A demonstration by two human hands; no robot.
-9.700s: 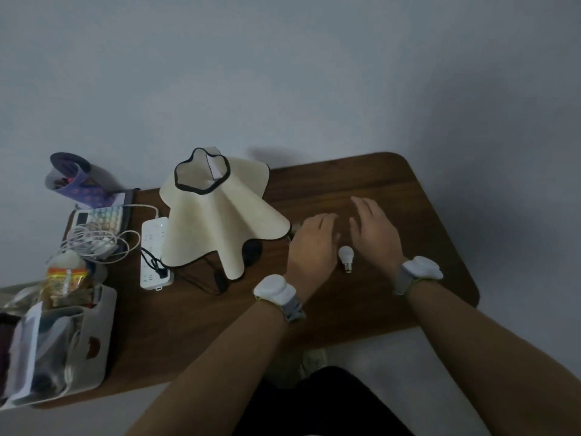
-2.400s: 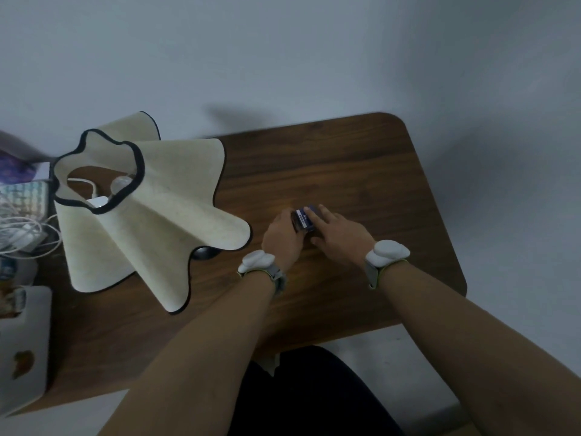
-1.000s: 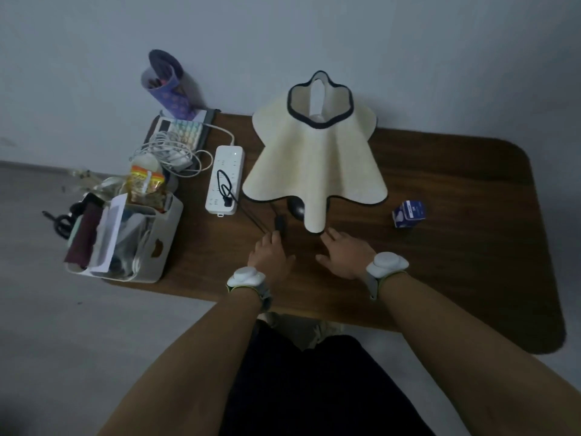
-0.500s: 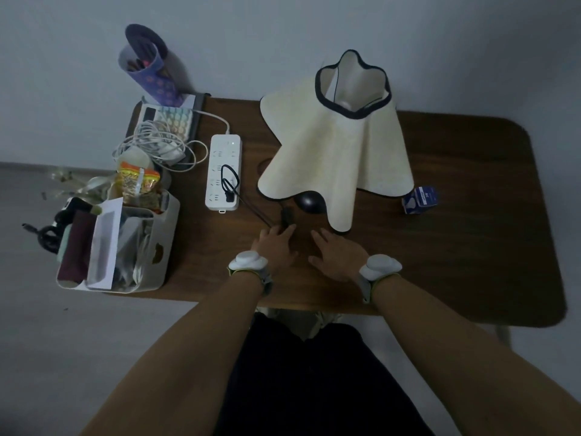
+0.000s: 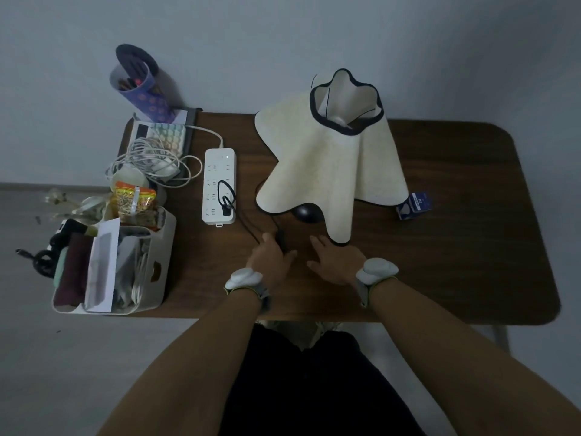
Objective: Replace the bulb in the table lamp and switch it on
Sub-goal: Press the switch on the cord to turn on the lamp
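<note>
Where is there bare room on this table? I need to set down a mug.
The wood right of the lamp shade and past the small blue box is bare to the table edge. The left end is crowded: power strip, cables, organizer bin.

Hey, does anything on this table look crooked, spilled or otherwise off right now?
The lamp shade sits askew, leaning right, so the black base peeks out at its left edge. A tangle of white cable lies loose on the keyboard. No spills show.
</note>
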